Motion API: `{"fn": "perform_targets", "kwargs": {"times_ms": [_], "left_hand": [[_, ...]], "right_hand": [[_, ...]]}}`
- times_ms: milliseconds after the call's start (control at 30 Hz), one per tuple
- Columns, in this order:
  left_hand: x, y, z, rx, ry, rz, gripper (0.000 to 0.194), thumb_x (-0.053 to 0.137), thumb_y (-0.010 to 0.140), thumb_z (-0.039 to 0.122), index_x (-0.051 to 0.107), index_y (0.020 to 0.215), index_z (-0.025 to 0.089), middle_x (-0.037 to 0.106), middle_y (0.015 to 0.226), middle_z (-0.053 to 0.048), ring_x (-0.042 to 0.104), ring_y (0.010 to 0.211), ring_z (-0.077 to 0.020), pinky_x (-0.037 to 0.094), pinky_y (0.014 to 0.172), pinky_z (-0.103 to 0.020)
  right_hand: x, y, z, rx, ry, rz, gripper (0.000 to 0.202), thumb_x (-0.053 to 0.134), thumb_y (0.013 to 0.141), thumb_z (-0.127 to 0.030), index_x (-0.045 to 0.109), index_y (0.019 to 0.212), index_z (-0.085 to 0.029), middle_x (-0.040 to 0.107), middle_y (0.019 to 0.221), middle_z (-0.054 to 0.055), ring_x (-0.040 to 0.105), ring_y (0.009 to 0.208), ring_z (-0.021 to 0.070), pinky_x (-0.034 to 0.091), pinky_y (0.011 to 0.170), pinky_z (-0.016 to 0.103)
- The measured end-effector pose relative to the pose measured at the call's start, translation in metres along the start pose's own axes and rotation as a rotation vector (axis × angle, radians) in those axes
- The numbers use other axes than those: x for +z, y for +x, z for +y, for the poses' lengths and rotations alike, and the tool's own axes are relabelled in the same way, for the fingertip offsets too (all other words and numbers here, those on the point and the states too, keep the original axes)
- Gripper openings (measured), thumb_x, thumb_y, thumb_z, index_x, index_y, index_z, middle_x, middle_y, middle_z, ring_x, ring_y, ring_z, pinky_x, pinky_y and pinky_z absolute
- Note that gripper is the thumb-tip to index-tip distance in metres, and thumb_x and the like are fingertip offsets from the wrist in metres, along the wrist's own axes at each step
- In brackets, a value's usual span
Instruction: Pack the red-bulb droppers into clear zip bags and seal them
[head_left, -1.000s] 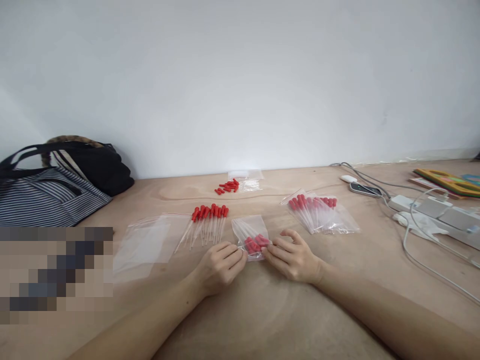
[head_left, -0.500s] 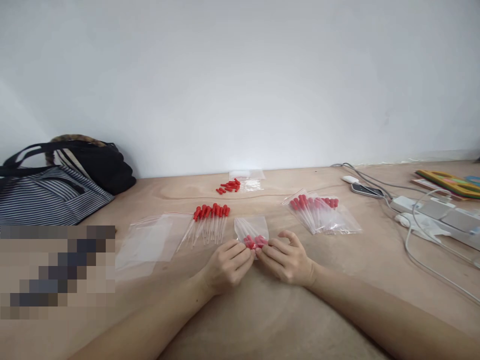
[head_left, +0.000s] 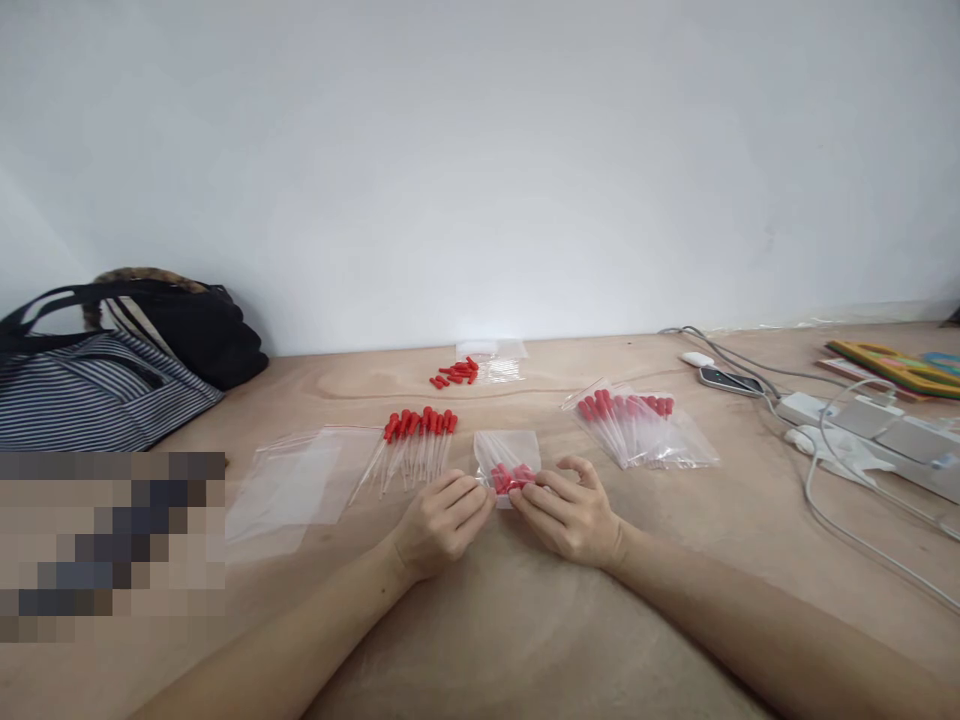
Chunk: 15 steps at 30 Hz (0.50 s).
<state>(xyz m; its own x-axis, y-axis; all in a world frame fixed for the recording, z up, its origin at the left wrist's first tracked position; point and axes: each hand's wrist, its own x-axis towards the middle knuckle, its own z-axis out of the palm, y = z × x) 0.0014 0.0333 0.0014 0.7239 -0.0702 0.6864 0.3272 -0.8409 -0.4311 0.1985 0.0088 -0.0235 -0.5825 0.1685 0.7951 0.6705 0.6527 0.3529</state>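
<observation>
A clear plastic bag holding several red-bulbed droppers lies at the centre of the table, bulbs toward me. My left hand pinches its near left edge, and my right hand grips the near right edge, index finger raised. Loose droppers with red bulbs lie beside the bag on the left. Flat clear bags rest farther left. To the right are filled bags of droppers. At the back are loose red bulbs next to thin clear tubes on a bag.
A striped bag and a black bag stand at the left. On the right lie a power strip with cables, a dark device, crumpled white tissue and a yellow-edged board. A wall rises behind.
My left hand has slid slightly left, apart from my right hand. The red bulbs inside the held bag now look more spread out.
</observation>
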Motion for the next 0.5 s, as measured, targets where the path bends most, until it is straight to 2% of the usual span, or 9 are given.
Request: {"fn": "perform_targets", "kwargs": {"times_ms": [200, 400, 500], "left_hand": [[0.0009, 0.0006, 0.0015, 0.007, -0.015, 0.015, 0.017, 0.042, 0.085, 0.001, 0.058, 0.082, 0.006, 0.064, 0.067, -0.007, 0.059, 0.062, -0.0163, 0.051, 0.057, -0.031], [0.0013, 0.0047, 0.0021, -0.009, 0.030, -0.041, 0.018, 0.041, 0.085, 0.001, 0.059, 0.087, 0.002, 0.064, 0.068, -0.010, 0.060, 0.065, -0.0187, 0.051, 0.059, -0.033], [0.0025, 0.0053, 0.0031, 0.017, 0.064, -0.023, 0.019, 0.041, 0.084, 0.000, 0.059, 0.083, 0.003, 0.064, 0.067, -0.009, 0.059, 0.063, -0.0178, 0.051, 0.059, -0.032]], "right_hand": [[0.0023, 0.0052, -0.0051, 0.011, -0.028, 0.022, 0.015, 0.047, 0.083, -0.010, 0.061, 0.078, -0.014, 0.064, 0.067, -0.001, 0.056, 0.074, 0.0115, 0.031, 0.077, 0.034], [0.0062, 0.0061, -0.0054, 0.013, -0.052, 0.016, 0.016, 0.047, 0.083, -0.010, 0.061, 0.075, -0.014, 0.060, 0.063, -0.002, 0.055, 0.069, 0.0097, 0.030, 0.077, 0.034], [0.0061, 0.0074, -0.0057, -0.003, -0.058, 0.006, 0.016, 0.047, 0.083, -0.009, 0.061, 0.077, -0.014, 0.060, 0.064, -0.001, 0.055, 0.070, 0.0097, 0.030, 0.078, 0.033]]}}
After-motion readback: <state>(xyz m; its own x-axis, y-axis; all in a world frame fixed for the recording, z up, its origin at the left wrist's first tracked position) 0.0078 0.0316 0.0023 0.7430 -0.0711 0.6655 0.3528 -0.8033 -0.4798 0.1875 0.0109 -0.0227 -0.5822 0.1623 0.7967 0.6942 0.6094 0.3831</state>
